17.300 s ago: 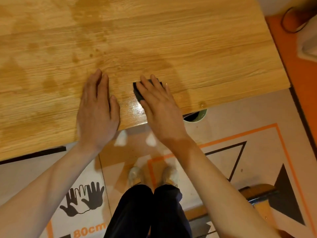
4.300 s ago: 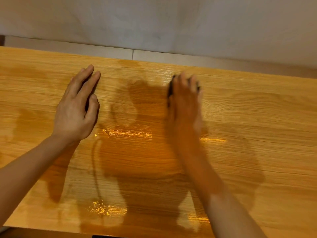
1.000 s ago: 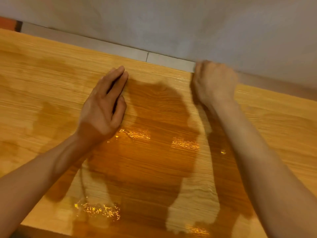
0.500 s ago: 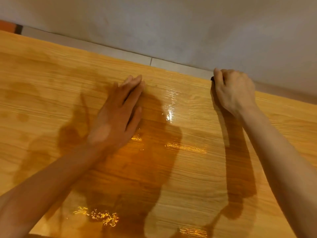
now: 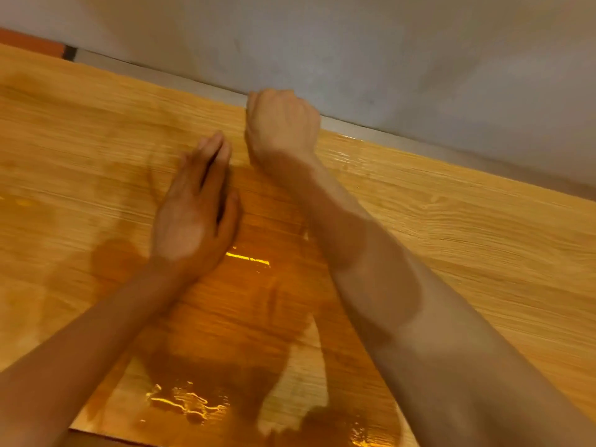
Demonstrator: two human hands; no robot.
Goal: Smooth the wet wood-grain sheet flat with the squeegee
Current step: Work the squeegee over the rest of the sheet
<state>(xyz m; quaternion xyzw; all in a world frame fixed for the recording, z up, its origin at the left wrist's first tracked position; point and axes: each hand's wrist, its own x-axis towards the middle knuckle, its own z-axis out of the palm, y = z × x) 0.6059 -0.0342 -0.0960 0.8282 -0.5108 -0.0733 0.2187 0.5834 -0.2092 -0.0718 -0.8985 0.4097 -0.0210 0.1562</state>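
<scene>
The wet wood-grain sheet (image 5: 451, 237) covers nearly the whole view, with glossy water patches (image 5: 187, 404) near the front edge. My left hand (image 5: 196, 217) lies flat on the sheet, fingers straight and together, pressing down. Just right of its fingertips, my right hand (image 5: 282, 127) is a curled fist at the sheet's far edge, knuckles against the wall. The squeegee is hidden inside that fist; none of it shows now.
A grey wall (image 5: 354, 43) rises directly behind the sheet's far edge. A pale strip (image 5: 403, 140) runs between the wall and the sheet. An orange patch (image 5: 29, 43) shows at the top left. The sheet's front edge lies at the bottom left.
My right hand has slid left along the far edge and now sits close to my left fingertips. The left hand stays flat on the sheet.
</scene>
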